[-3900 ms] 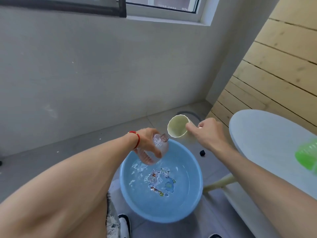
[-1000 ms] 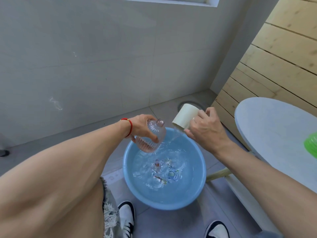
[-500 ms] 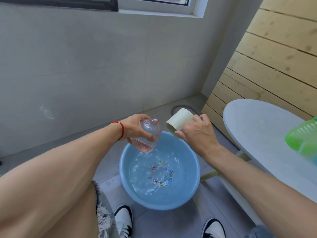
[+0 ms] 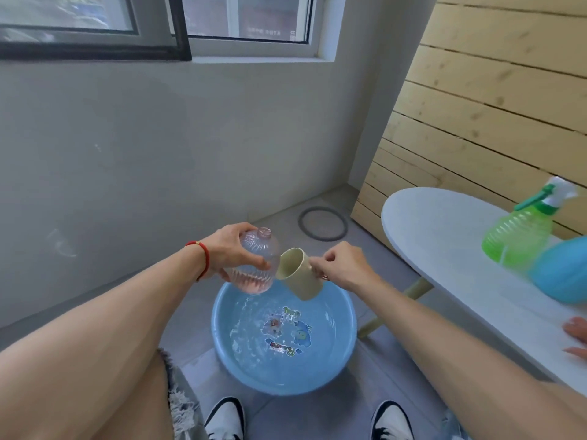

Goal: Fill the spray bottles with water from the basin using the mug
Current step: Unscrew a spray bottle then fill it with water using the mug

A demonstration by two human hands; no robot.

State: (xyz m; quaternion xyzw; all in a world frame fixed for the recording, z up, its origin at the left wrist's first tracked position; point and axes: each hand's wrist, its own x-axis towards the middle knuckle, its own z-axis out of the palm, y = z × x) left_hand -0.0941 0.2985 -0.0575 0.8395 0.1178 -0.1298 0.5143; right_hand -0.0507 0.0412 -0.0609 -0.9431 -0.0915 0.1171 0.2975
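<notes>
My left hand (image 4: 227, 250) grips a clear pink ribbed spray bottle (image 4: 255, 263) without its spray head, neck tilted up, with some water in its bottom. My right hand (image 4: 344, 266) holds a cream mug (image 4: 297, 274) by its handle, mouth turned up and to the left, right beside the bottle. Both hang over the far edge of a blue basin (image 4: 344, 328) of rippling water on the floor. A green spray bottle (image 4: 517, 235) with its spray head on stands on the white table (image 4: 444, 236) to the right.
A blue rounded bottle (image 4: 562, 271) sits beside the green one. Another person's fingers (image 4: 576, 336) rest on the table's near right edge. A round floor drain (image 4: 322, 223) lies beyond the basin. My two shoes (image 4: 227, 419) stand just in front of the basin. Wooden slat wall on the right.
The mug has come down from its tipped pouring position above the bottle's neck and now sits lower, beside the bottle. The pouring stream has stopped. The camera has tilted up.
</notes>
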